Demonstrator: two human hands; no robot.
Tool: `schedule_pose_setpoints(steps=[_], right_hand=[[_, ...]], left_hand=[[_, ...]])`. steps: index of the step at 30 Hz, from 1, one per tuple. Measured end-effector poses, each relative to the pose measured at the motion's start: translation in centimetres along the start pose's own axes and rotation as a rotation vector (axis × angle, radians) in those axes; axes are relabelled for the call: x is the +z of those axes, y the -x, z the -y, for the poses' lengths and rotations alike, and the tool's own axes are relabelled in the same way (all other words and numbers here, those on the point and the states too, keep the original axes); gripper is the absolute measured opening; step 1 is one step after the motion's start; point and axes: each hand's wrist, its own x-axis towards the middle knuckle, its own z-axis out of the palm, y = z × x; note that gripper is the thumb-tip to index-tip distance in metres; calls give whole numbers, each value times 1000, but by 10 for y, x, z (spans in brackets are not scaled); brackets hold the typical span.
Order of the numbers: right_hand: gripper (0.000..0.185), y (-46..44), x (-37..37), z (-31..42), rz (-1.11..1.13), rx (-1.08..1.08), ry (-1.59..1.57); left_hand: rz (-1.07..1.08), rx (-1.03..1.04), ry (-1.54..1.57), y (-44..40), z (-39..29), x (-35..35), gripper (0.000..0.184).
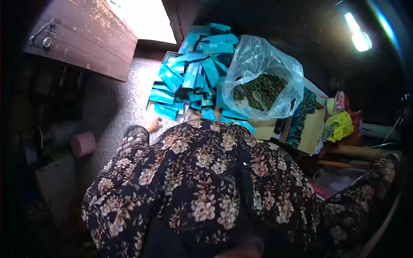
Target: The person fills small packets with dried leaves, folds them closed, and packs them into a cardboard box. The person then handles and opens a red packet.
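My left hand (153,126) reaches out of a dark floral sleeve (137,134) at the left of my body. Its fingers look curled in, and I cannot make out anything in them. Just beyond it lies a heap of blue packets (189,73). To the right of the heap stands an open clear plastic bag (290,64) holding dark, dried, crumbled leaf (275,84). A clear spoon (259,99) lies on the leaf. My right sleeve (355,193) stretches to the far right, and the hand at its end does not show.
An open cardboard box (313,129) with dark blue-green strips sits right of the bag, near a yellow plastic bundle (340,127). A wooden door (92,38) stands open at upper left. A pink cylindrical object (83,144) is at left. A lit lamp (360,41) hangs upper right.
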Motion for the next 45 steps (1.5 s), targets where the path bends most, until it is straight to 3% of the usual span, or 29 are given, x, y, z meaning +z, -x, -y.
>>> schedule_pose_setpoints(steps=[1,2,8,12,14,15,19,21,23,28,31,36,40,45], right_hand=[[27,-7,4,3,2,-25,19],[27,1,6,0,3,-61,40],[28,8,13,-1,21,-186,61],[28,2,12,0,53,-223,16],[29,-6,3,12,98,-199,-1],[29,-11,-2,19,122,-172,0],[29,-27,9,43,148,-104,31],[27,-18,8,10,72,-148,-29],[24,-7,17,-24,-109,-276,-193],[18,4,31,-31,-240,-233,-180],[16,4,38,-18,-355,-213,-56],[17,14,37,-19,-368,-191,-163],[16,26,24,-18,-374,-311,-50],[36,110,22,-51,-935,-19,-367]], left_hand=[[-71,-39,193,-19,52,95,22],[-19,-26,-309,7,0,41,21],[128,285,-495,-16,28,9,20],[295,550,-555,-17,40,36,20],[785,-12,218,-12,64,40,21],[802,22,219,-18,42,36,21],[811,123,146,-63,8,29,22],[830,163,99,-78,-1,21,22],[894,176,67,-61,1,25,23],[976,158,69,-16,0,31,24],[981,181,40,-37,-23,-1,25],[935,190,41,-59,-78,-50,27],[890,198,31,-84,-132,-100,28],[779,119,333,-128,-205,-157,26]])
